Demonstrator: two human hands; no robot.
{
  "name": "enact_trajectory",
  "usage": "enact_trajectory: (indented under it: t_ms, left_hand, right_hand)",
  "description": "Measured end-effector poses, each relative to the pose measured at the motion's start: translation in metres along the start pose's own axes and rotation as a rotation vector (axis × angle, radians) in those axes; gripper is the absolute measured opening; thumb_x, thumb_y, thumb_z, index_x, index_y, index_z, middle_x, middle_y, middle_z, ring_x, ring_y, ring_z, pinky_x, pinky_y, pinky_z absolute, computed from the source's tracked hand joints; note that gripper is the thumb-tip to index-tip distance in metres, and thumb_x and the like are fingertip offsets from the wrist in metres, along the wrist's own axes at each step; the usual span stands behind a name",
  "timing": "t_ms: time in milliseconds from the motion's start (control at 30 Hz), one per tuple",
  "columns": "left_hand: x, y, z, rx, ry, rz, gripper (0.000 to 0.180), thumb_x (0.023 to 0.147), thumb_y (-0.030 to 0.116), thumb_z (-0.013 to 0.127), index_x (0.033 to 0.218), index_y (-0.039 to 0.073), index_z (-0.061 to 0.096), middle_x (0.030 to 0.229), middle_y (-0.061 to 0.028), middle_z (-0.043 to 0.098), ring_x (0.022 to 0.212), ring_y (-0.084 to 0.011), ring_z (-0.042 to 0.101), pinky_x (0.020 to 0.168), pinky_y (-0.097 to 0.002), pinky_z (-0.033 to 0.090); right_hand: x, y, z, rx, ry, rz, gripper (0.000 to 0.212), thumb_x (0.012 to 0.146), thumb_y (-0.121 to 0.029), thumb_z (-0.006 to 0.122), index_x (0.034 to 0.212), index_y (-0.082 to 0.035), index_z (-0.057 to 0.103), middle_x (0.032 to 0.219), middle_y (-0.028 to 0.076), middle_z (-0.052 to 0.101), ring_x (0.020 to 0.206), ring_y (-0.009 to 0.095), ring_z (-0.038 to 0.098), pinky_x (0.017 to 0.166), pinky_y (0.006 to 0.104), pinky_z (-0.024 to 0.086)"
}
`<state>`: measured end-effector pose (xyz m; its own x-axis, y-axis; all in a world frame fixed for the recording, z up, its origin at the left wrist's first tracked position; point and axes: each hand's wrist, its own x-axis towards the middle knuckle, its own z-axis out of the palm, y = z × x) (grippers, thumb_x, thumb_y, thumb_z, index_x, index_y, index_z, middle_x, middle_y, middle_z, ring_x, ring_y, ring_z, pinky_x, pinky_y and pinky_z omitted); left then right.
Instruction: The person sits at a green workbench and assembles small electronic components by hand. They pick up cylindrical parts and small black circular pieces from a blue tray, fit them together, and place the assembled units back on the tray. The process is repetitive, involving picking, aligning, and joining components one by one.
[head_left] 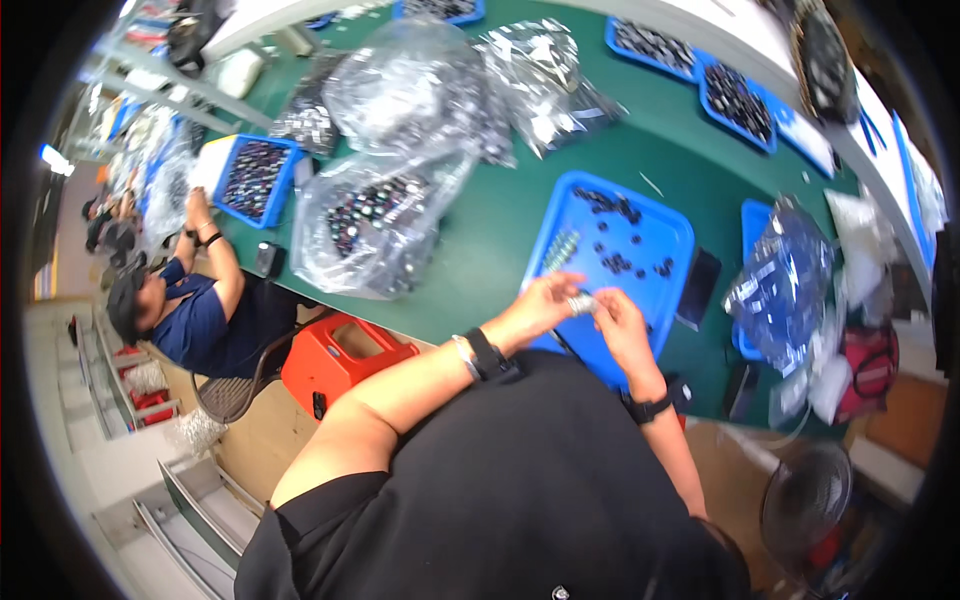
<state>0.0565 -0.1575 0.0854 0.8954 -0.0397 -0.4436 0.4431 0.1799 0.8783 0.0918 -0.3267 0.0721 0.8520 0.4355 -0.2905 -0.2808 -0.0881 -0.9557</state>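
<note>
Over the near part of a blue tray [655,222], my two hands are close together. My left hand [538,308] is closed, its fingertips pinching a small pale silvery piece [581,303] whose kind I cannot make out. Just beside that piece, my right hand [622,325] has its thumb and fingers pressed together; whatever is between them is too small to see. Dark small round pieces [617,264] lie in loose groups in the tray. Along its left side sits a row of clear greenish pieces [561,250].
A clear bag [375,225] of shiny dark beads lies left on the green table [480,240], with more plastic bags behind. Blue trays of dark pieces [735,98] stand far right and left. A flat black object [699,288] adjoins my tray. A co-worker [215,310] sits left, past a red stool [345,365].
</note>
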Motion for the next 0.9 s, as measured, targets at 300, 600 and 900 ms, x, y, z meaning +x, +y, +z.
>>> enact_trajectory:
  t_ms: [300, 600, 900]
  left_hand:
    - [-0.002, -0.005, -0.006, 0.680, 0.163, 0.483, 0.019, 0.083, 0.009, 0.061, 0.100, 0.001, 0.060, 0.093, -0.0160, 0.064, 0.085, -0.0303, 0.064, 0.073, -0.0381, 0.051]
    - [0.014, -0.042, -0.059, 0.448, 0.453, 0.142, 0.024, 0.081, 0.003, 0.058, 0.105, 0.002, 0.061, 0.095, -0.0139, 0.066, 0.085, -0.0228, 0.064, 0.076, -0.0353, 0.051]
    - [-0.044, 0.013, -0.098, 0.184, 0.592, 0.426, 0.017, 0.083, 0.004, 0.058, 0.100, 0.002, 0.057, 0.082, -0.0016, 0.059, 0.069, -0.0088, 0.054, 0.061, -0.0247, 0.045]
  right_hand:
    - [-0.006, -0.026, 0.013, -0.106, -0.101, 0.235, 0.012, 0.091, -0.005, 0.053, 0.100, 0.002, 0.058, 0.081, 0.008, 0.065, 0.062, 0.010, 0.060, 0.047, 0.0204, 0.043]
    - [0.003, 0.001, -0.001, -0.020, -0.065, 0.217, 0.014, 0.091, -0.007, 0.055, 0.101, 0.002, 0.056, 0.085, 0.010, 0.065, 0.061, 0.012, 0.060, 0.049, 0.0227, 0.046]
    - [-0.016, 0.066, -0.035, -0.126, 0.022, 0.336, 0.016, 0.092, -0.012, 0.055, 0.102, 0.000, 0.058, 0.087, 0.007, 0.065, 0.063, 0.010, 0.058, 0.051, 0.0215, 0.042]
